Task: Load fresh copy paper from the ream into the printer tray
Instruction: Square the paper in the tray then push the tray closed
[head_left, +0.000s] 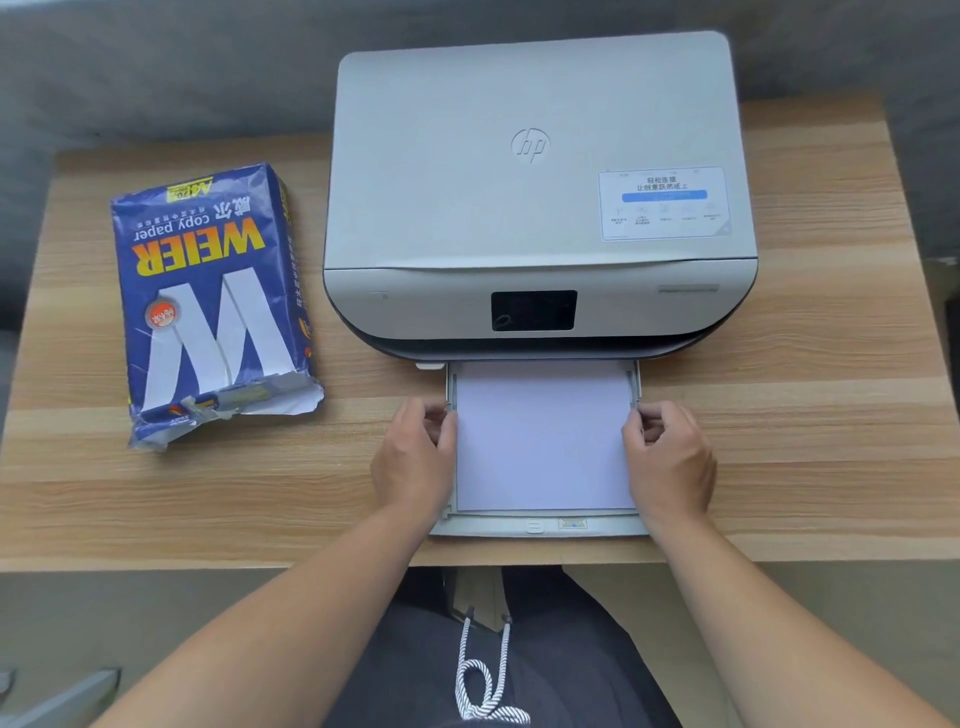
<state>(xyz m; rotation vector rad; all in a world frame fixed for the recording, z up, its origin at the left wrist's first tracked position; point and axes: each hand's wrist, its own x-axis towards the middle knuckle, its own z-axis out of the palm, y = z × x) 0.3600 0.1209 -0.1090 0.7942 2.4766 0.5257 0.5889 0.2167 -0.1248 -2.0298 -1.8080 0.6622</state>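
Observation:
A white printer (535, 171) stands at the back middle of the wooden desk. Its paper tray (540, 526) is pulled out toward me, and a stack of white paper (543, 441) lies flat in it. My left hand (415, 457) rests at the tray's left side, fingertips pinching the paper's left edge near the side guide. My right hand (670, 457) does the same at the right edge. The blue ream wrapper (208, 301) lies to the left of the printer, its near end torn open.
The desk (831, 415) has bare wood to the right of the printer and in front of the ream. Its front edge runs just under the tray's lip. A grey sofa back lies behind the desk. My lap in dark trousers shows below.

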